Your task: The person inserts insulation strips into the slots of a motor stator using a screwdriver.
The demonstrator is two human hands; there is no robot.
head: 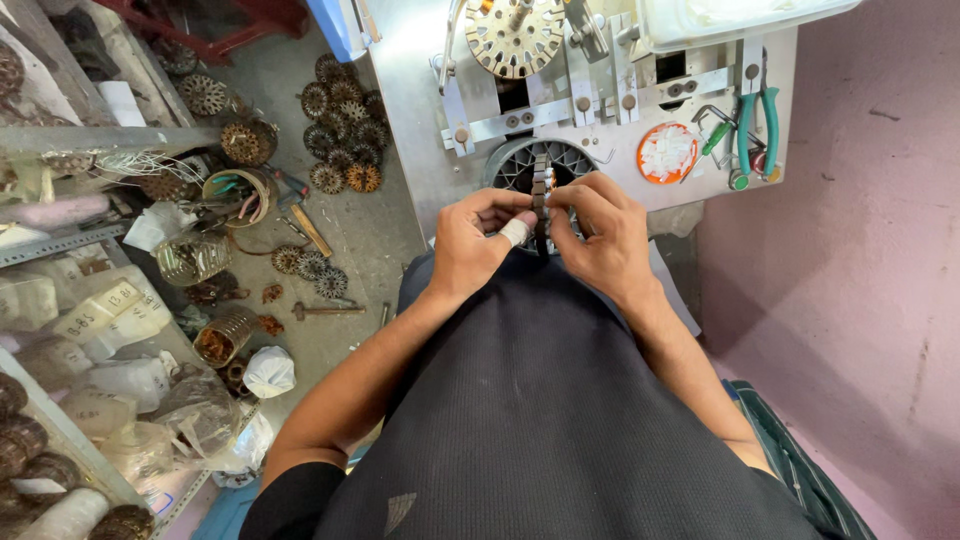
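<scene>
A round slotted metal stator core point(541, 182) stands on edge at the front rim of the metal workbench point(420, 150). My left hand point(478, 240) grips its left side; a white tape wrap is on one finger. My right hand point(600, 228) grips its right side, fingers curled over the top. Both hands hold it just above my dark shirt. Behind the core is a round ribbed opening point(515, 165) in the bench.
A second toothed stator disc point(515, 35) sits on a fixture at the bench's back. An orange-rimmed dish point(667, 153) and green-handled pliers point(755, 135) lie at right. Several stator cores point(345, 135) lie on the floor at left, beside shelves point(90, 330) of bagged parts. A pink wall point(860, 250) stands at right.
</scene>
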